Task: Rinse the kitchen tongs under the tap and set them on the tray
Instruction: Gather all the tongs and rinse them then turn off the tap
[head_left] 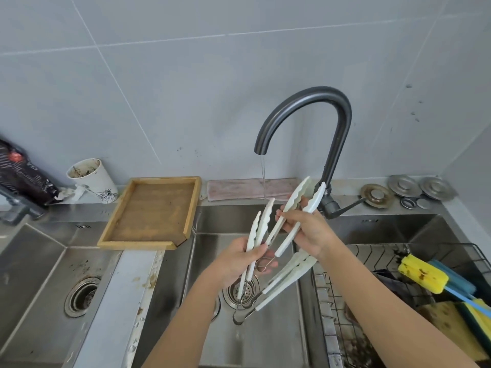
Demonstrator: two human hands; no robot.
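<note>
A dark tap [305,98] runs a thin stream of water [263,179] over the middle sink [281,335]. My left hand [236,261] grips one pair of white tongs [259,229], whose tips reach the stream. My right hand [308,232] holds a second pair of white tongs [300,200] just right of the water, tips pointing up toward the tap base. A third pair of white tongs [285,282] lies in the sink below my hands, near the drain [243,289]. The wooden tray [154,212] sits to the left on the counter, with nothing on it.
A second sink [39,288] lies at the left. A wire rack [372,264] at the right holds a yellow sponge brush [422,273] and sponges. Behind are a dirty white cup [90,179], a pink cloth [236,189], a dark bag [21,173] and metal drain covers [403,185].
</note>
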